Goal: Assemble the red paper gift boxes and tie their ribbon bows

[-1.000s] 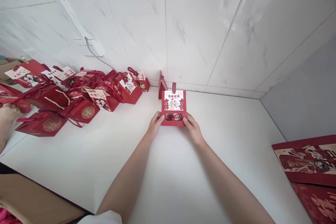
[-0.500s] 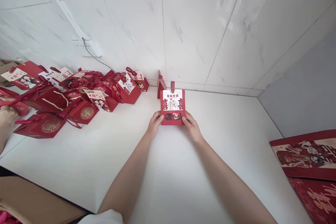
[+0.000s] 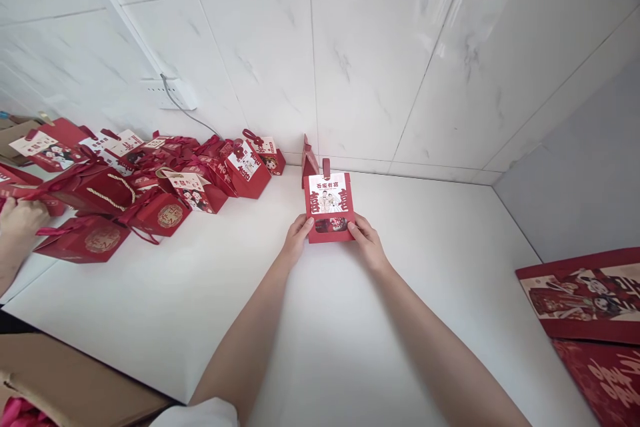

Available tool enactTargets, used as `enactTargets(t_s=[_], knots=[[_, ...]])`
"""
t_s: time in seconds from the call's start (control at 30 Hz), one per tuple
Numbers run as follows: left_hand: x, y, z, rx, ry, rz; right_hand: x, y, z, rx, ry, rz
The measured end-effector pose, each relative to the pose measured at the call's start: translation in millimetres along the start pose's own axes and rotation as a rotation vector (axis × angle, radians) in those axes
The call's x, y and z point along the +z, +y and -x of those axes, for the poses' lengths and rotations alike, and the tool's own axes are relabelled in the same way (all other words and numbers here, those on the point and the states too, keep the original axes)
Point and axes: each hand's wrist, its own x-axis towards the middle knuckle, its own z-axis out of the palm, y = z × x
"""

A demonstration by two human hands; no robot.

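Observation:
Between my two hands is a red gift box (image 3: 329,207) with a white illustrated label, a ribbon loop on top and a small oval window low on its front. My left hand (image 3: 297,240) grips its left lower side, thumb on the front. On the opposite side my right hand (image 3: 369,243) holds it the same way, thumb near the window. The fingers behind the box are hidden. Just beyond it, against the wall, stands another red box (image 3: 309,159), partly covered by the one I hold.
Several red gift boxes (image 3: 170,215) crowd the left of the white table (image 3: 240,293). Another person's hand (image 3: 23,220) touches a ribbon there. A cardboard box (image 3: 75,377) is at the lower left, red printed bags (image 3: 590,297) at the right. A cable runs from a wall socket (image 3: 173,95).
The gift box in my hands has tilted slightly, its top leaning a little left. The other person's hand at the left has come slightly further into view.

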Motion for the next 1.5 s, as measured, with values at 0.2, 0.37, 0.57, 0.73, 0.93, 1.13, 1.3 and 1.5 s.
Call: enactTargets(t_s=[0.2,0.37,0.57,0.73,0.93,1.13,1.3,1.5], knots=[[-0.1,3,1,0.045,0.021,-0.002,1,-5,3,-0.044,-0.024,-0.005],[0.0,1,0,0.073,0.081,0.022,1,-10,5,-0.075,-0.070,0.001],[1.5,3,-1,0.074,0.080,-0.013,0,-7,3,-0.035,-0.067,-0.030],[0.7,1,-2,0.054,0.085,-0.021,0,-6,2,-0.033,-0.070,-0.032],[-0.2,1,-3,0.062,0.080,-0.043,0,-4,2,-0.031,-0.063,-0.036],[1.0,3,-3,0.052,0.085,-0.040,-1,-2,1,-0.030,-0.048,-0.021],[1.8,2,-2,0.044,0.070,-0.017,-1,1,1,-0.038,-0.053,0.003],[1.3,4,0,0.024,0.053,0.014,1,-1,1,-0.011,-0.059,0.035]])
